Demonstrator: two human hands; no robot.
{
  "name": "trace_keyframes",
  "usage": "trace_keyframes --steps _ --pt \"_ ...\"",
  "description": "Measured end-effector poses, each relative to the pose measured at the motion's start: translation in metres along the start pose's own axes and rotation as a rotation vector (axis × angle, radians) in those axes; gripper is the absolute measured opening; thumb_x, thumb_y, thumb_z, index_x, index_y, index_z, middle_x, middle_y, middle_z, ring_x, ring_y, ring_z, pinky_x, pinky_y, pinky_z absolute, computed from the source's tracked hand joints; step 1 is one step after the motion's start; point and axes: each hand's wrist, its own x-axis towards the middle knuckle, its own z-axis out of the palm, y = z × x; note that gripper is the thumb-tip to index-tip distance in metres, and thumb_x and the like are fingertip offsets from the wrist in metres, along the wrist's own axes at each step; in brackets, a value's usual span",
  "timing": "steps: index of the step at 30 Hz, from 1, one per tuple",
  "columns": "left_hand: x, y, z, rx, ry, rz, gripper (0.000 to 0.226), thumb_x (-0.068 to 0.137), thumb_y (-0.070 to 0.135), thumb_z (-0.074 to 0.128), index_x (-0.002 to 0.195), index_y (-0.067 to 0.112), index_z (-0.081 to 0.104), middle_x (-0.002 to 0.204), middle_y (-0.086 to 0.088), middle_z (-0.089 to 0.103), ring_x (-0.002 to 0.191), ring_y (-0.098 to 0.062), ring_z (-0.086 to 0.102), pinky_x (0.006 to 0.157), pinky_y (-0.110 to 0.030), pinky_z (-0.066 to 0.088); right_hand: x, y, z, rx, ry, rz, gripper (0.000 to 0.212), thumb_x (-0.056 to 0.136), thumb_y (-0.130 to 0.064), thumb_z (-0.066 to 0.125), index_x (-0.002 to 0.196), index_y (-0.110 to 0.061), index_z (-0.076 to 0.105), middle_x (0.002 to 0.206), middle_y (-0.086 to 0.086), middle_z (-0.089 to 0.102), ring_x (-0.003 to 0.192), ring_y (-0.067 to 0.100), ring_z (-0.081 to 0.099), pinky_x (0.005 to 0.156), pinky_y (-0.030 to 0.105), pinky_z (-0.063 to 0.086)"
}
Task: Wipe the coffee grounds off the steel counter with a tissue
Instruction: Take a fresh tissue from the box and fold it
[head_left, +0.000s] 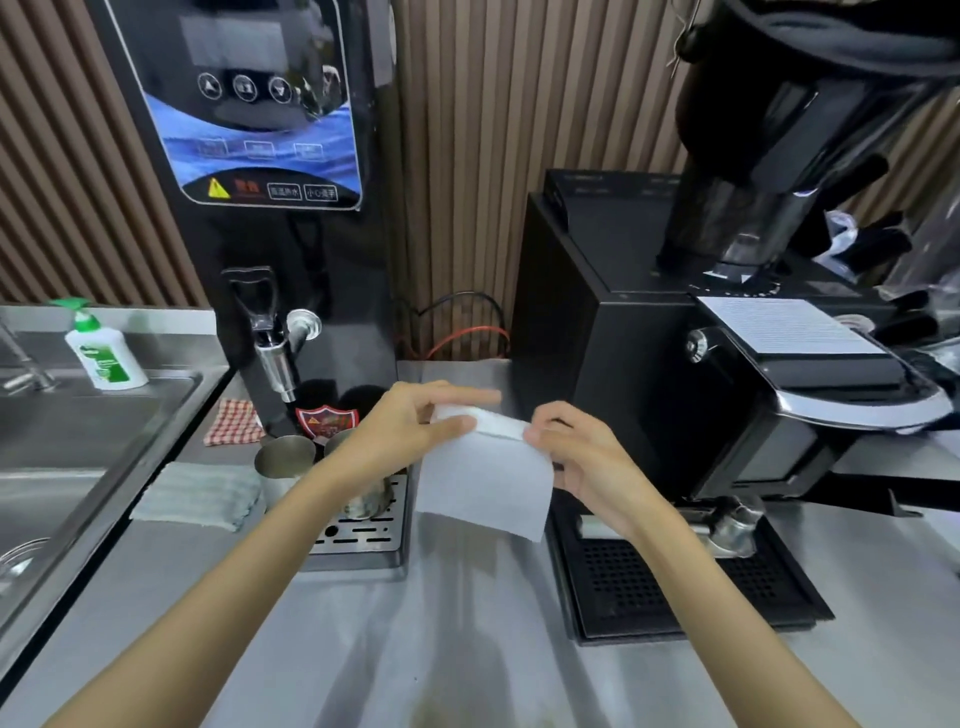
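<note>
Both hands, left hand (410, 421) and right hand (587, 457), pinch the tissue (483, 478) at frame centre above the steel counter (467, 623). Steel cups (280, 462) stand just left, a black coffee machine (623, 338) just right.

Bare left hand (405, 426), bare right hand (587, 457), long bare forearms (249, 561).

You are standing at a café's coffee station. A steel desk (467, 649) runs in front of you, with a steel sink (78, 441) set into it at your left and a pump bottle of soap (104, 358) at the sink's back edge. A tall black hot-water dispenser (270, 156) stands behind steel milk pitchers (283, 465) on its drip tray (363, 535). At your right a black coffee grinder (727, 312) carries a dark bean hopper (769, 156), with a portafilter (732, 519) beneath its front. Brown slatted panelling (493, 156) lines the wall.
</note>
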Motion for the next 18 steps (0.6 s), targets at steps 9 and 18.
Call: trace_keyframes --steps 9,18 --pt "0.003 -0.011 0.002 -0.012 0.040 -0.197 0.011 0.080 0.035 0.062 0.075 0.035 0.053 0.078 -0.009 0.059 0.075 -0.025 0.053 0.071 -0.038 0.041 0.018 -0.004 0.005 -0.302 0.120 -0.115 0.009 0.088 -0.013 0.057 0.094 -0.011 0.063 0.089 0.000 0.062 0.082 0.013 0.059 0.070 0.025 0.049" --pt "0.007 -0.002 -0.007 -0.476 -0.032 -0.219 0.024 0.088 -0.001 0.045 0.081 0.012 0.063 0.065 0.002 0.063 0.055 -0.005 0.058 0.047 -0.012 0.045 0.019 -0.012 0.003 -0.034 -0.059 -0.076 0.005 0.080 -0.015 0.055 0.083 -0.016 0.058 0.091 0.001 0.056 0.076 0.013 0.061 0.053 0.020 0.049"
